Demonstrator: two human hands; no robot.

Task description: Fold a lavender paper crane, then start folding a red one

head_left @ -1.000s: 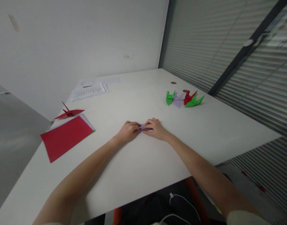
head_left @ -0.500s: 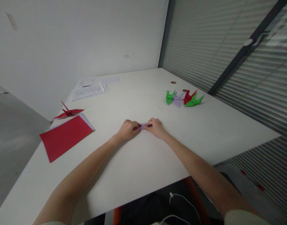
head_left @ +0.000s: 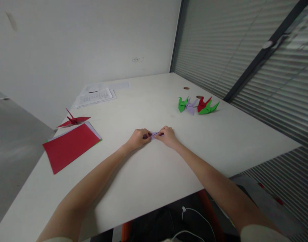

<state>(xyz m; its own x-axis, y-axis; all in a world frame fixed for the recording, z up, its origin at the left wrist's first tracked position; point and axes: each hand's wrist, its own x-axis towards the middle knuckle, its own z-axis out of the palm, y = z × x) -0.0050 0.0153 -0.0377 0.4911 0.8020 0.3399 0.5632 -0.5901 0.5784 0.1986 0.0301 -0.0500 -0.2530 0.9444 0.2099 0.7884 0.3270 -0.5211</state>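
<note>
A small folded piece of purple paper (head_left: 154, 135) lies at the middle of the white table, between my two hands. My left hand (head_left: 139, 138) pinches its left end with thumb and fingers. At the other end my right hand (head_left: 167, 136) grips the paper, fingertips pressed close together. Much of the folded paper is hidden behind the fingers, so its exact shape cannot be made out.
A stack of coloured sheets, red on top (head_left: 72, 148), lies at the left beside a red paper crane (head_left: 74, 121). Several folded cranes, including a green one (head_left: 182, 105) and a red one (head_left: 203, 105), stand at the back right. Printed sheets (head_left: 94, 98) lie at the back left.
Both hands keep their hold on the purple paper. The right fingers have lifted very slightly, and a little more of the paper shows between the hands.
</note>
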